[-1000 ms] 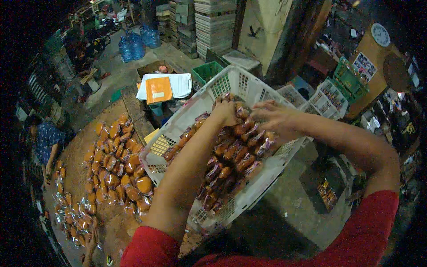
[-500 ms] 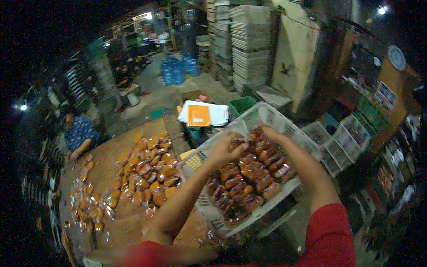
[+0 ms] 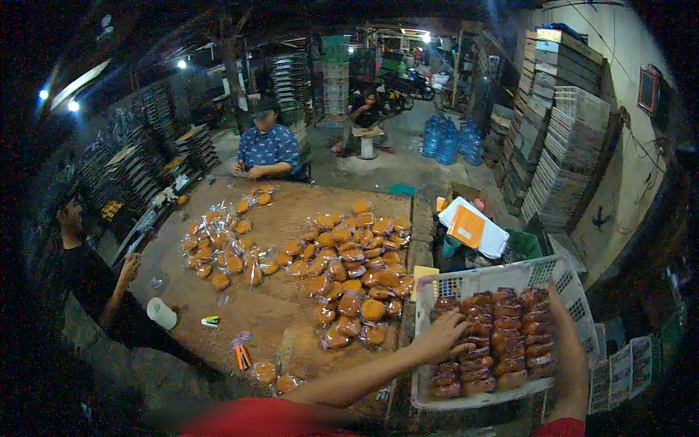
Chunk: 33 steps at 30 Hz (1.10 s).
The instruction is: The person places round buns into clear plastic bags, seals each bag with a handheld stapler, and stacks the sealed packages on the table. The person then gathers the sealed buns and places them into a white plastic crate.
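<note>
A white plastic crate point(image 3: 480, 278) with perforated walls stands at the right. Rows of brown buns in clear wrappers point(image 3: 507, 339) fill much of it. My left hand point(image 3: 443, 336) lies over the buns at the crate's left, its fingers spread apart and touching the wrappers. Along the crate's right side, my right hand point(image 3: 558, 300) reaches in with fingers stretched beside the end row of buns; part of it is turned away from view. Left of the crate, a loose heap of wrapped orange-brown buns point(image 3: 351, 255) covers part of the wooden table point(image 3: 280, 193).
On the table are a white cup point(image 3: 161, 313), orange-handled pliers-like tool point(image 3: 242, 355) and small green stapler-like tool point(image 3: 210, 321). One person point(image 3: 268, 149) sits across; another point(image 3: 102, 291) stands left. Beyond the crate are an orange-and-white sheaf point(image 3: 473, 227) and stacked crates point(image 3: 564, 153).
My view has swung to the left, so the table and both people show more fully. My left hand has moved back toward the crate's left side; the right hand stays along its right side.
</note>
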### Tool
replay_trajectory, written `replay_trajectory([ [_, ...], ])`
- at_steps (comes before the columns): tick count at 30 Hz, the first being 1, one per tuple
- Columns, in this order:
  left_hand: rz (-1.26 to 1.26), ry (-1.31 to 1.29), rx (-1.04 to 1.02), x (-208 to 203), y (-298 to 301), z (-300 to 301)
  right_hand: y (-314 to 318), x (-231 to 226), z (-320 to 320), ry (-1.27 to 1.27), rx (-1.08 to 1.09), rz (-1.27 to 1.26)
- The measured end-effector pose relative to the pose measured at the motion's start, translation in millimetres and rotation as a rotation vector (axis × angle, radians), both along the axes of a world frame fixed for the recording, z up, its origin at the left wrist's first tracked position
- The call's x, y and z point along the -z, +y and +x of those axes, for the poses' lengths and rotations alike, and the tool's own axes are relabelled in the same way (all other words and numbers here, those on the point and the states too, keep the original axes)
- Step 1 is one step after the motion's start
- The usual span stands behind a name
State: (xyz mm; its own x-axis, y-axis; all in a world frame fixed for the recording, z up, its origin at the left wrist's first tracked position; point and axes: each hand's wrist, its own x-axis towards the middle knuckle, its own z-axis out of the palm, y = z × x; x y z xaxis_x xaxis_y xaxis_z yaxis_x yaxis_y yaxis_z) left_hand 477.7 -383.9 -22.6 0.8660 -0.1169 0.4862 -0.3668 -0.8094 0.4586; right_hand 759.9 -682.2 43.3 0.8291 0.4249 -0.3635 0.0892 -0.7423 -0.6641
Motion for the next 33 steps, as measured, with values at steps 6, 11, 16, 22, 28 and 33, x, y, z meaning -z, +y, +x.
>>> replay_trajectory([
  [6,0.108,0.010,0.006,-1,2,-10,6,3,3,0.027,0.010,0.003],
  [11,0.075,-0.018,0.022,-9,-2,-11,10,9,14,0.071,0.004,0.034],
  [16,0.047,-0.084,0.051,-13,0,-10,27,-5,5,0.163,-0.009,0.052],
  [22,0.111,-0.101,0.009,-7,2,-7,40,-26,-22,0.253,0.029,0.072],
  [28,0.092,-0.117,0.000,-4,2,-7,33,14,29,0.213,-0.075,0.079],
  [33,0.047,-0.123,-0.001,-8,2,-9,23,46,66,-0.257,-0.101,-0.216],
])
